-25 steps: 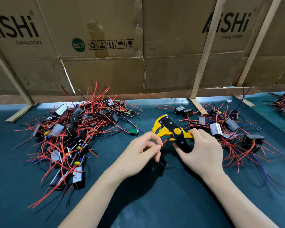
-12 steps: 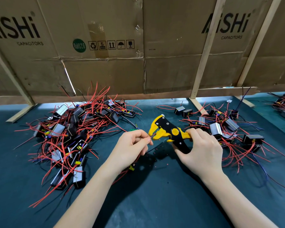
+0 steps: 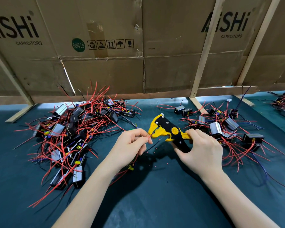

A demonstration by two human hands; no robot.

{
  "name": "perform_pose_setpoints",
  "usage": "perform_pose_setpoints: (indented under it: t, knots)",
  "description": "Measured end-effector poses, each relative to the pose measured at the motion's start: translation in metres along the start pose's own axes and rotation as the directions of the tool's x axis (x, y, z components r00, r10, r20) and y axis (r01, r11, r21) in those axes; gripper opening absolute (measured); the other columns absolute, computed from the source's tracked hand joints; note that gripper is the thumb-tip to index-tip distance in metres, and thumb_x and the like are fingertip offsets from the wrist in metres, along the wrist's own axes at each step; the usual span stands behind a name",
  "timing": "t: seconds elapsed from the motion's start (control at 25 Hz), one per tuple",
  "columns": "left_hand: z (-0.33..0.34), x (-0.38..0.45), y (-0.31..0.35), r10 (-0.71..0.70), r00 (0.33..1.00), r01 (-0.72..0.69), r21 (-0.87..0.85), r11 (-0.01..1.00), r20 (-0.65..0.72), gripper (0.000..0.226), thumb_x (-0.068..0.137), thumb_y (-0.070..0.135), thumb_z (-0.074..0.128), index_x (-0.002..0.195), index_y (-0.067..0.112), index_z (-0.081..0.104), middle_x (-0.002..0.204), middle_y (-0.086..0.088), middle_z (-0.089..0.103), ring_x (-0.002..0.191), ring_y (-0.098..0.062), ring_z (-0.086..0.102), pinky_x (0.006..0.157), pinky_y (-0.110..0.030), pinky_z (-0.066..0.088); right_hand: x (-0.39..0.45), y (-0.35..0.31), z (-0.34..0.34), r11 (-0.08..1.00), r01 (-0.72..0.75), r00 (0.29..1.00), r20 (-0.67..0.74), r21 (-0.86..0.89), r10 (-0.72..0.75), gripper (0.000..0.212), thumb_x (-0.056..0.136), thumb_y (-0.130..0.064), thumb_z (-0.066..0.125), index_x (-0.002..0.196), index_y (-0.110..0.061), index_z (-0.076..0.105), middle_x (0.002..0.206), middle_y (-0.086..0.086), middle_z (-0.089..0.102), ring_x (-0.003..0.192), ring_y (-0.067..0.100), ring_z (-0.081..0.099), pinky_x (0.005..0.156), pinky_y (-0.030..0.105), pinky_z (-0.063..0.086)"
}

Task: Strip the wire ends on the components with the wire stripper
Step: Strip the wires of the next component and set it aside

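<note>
My right hand (image 3: pixel 201 149) grips the black handles of a yellow and black wire stripper (image 3: pixel 167 129), whose jaws point left. My left hand (image 3: pixel 130 147) pinches a thin red wire (image 3: pixel 149 136) between thumb and forefinger, and the wire's tip sits in the stripper's jaws. The component on that wire (image 3: pixel 131 167) hangs below my left hand and is mostly hidden by it. A black wire (image 3: pixel 152 146) trails down between my hands.
A big heap of black box components with red wires (image 3: pixel 69 134) lies to the left on the dark green mat (image 3: pixel 155 195). A smaller heap (image 3: pixel 225 129) lies to the right. Cardboard panels on wooden struts (image 3: pixel 143 63) wall off the back. Tiny red insulation scraps (image 3: pixel 155 153) dot the mat.
My left hand has risen and moved left, then brought the red wire's end into the stripper's jaws. The stripper has tilted slightly and stayed in my right hand.
</note>
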State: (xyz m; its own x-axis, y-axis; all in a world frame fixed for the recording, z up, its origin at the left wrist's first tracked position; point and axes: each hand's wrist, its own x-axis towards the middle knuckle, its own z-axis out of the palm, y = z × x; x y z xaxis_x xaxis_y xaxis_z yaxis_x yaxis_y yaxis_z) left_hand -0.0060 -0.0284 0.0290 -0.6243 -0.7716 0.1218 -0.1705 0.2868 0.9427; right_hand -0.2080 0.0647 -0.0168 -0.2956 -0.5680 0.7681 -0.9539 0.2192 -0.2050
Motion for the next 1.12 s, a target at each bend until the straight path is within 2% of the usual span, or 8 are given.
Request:
perform_pose_setpoints:
  t: [0.24,0.48,0.6,0.8,1.12]
  knots:
    - [0.0006,0.0008,0.0011,0.007,1.0,-0.007,-0.032,0.999,0.006,0.02,0.096,-0.002,0.049,0.083,0.0,0.063,0.046,0.01,0.053,0.046,-0.007,0.041,0.055,-0.015,0.037,0.0003,-0.0013,-0.0008,1.0,0.0,1.0,0.001,0.0,0.0,0.044,0.056,-0.043,0.089,0.076,-0.014,0.063,0.066,-0.002,0.058,0.06,0.029,0.059,0.053,0.028,0.036]
    - [-0.0001,-0.0004,0.0014,-0.009,1.0,0.01,-0.016,1.0,0.005,0.024,0.097,0.002,0.05,0.079,0.009,0.065,0.05,0.003,0.05,0.049,-0.01,0.041,0.058,-0.019,0.037,0.0004,-0.0011,-0.0019,1.0,0.007,1.0,0.011,0.011,-0.007,0.043,0.059,-0.044,0.086,0.075,-0.013,0.062,0.065,-0.002,0.058,0.058,0.028,0.058,0.056,0.024,0.029]
    - [-0.0008,-0.0002,0.0014,-0.018,1.0,0.018,-0.015,1.0,0.017,0.024,0.097,0.002,0.05,0.079,0.008,0.066,0.046,0.007,0.05,0.047,-0.009,0.042,0.059,-0.019,0.038,0.0004,-0.0013,-0.0012,1.0,0.007,1.0,0.016,0.005,-0.007,0.044,0.056,-0.042,0.09,0.073,-0.013,0.062,0.063,-0.001,0.057,0.057,0.029,0.059,0.054,0.025,0.031]
    - [-0.0031,-0.0005,0.0007,-0.049,0.998,0.049,-0.014,0.999,0.031,0.024,0.093,0.002,0.051,0.078,0.008,0.069,0.046,0.0,0.052,0.049,-0.014,0.043,0.059,-0.021,0.04,-0.0001,0.0002,0.0007,0.999,0.024,0.999,0.037,0.033,-0.025,0.042,0.057,-0.042,0.088,0.071,-0.012,0.062,0.061,0.0,0.058,0.055,0.03,0.059,0.049,0.027,0.039]
    - [-0.006,0.0005,-0.0032,-0.078,0.995,0.078,-0.01,0.997,0.056,0.028,0.093,0.0,0.05,0.074,0.009,0.069,0.045,-0.001,0.053,0.045,-0.01,0.045,0.055,-0.014,0.042,-0.002,-0.0023,0.0063,0.999,0.053,0.996,0.076,-0.008,-0.052,0.046,0.049,-0.037,0.094,0.065,-0.01,0.061,0.054,0.002,0.055,0.046,0.03,0.058,0.044,0.026,0.037]
